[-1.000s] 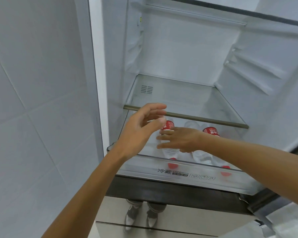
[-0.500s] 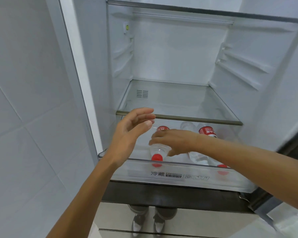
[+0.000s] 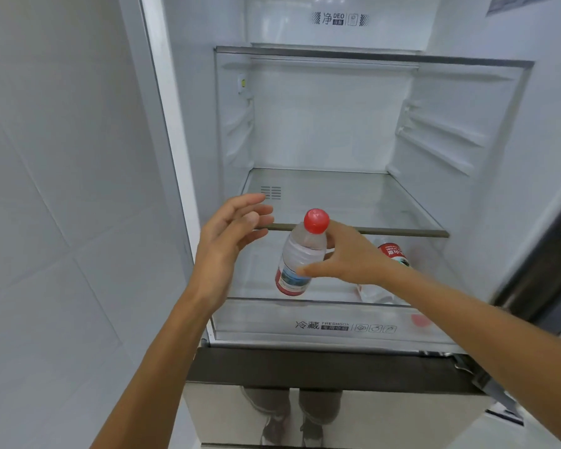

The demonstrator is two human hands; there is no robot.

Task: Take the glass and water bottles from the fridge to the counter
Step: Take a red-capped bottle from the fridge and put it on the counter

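Two glass shelves (image 3: 353, 196) span the fridge (image 3: 331, 124) beside tiles (image 3: 62, 189) (right hand (image 3: 353, 257) holds bottle (image 3: 300, 254)).

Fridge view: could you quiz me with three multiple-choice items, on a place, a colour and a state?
1. Where is the second clear plastic water bottle with a red label? A) on a glass shelf B) in the clear plastic fridge drawer C) in the door
2. What colour is the round cap of the clear plastic water bottle that the right hand grips? A) red B) blue C) white
3. How is the left hand? A) gripping a bottle B) pulling the drawer C) open, holding nothing

B: it lies behind the drawer's front wall. A: the cap is plainly red. C: its fingers are spread, touching nothing.
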